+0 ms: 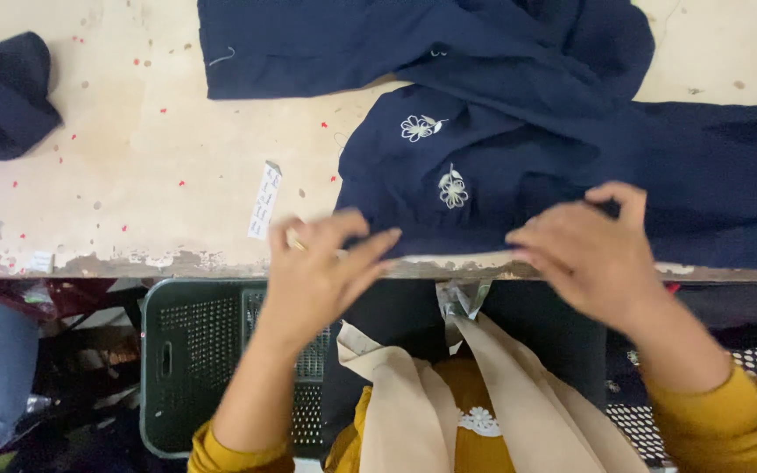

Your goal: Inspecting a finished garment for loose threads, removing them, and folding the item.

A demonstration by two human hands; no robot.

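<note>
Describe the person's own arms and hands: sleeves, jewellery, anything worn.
Both arms wear mustard-yellow sleeves, pushed up so the forearms are bare. The left hand has what looks like a gold ring on one of its fingers, near the knuckle; it is blurred. The right hand is bare, with no ring or watch in view. No gloves on either hand. A beige scarf hangs between the arms.

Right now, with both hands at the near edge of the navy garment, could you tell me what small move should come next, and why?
Probably pinch the near hem with both hands and draw it flat. The left hand and right hand rest on the navy embroidered garment at the edge of the worn table, fingers spread rather than gripping, and the cloth lies bunched and folded above them.
</note>
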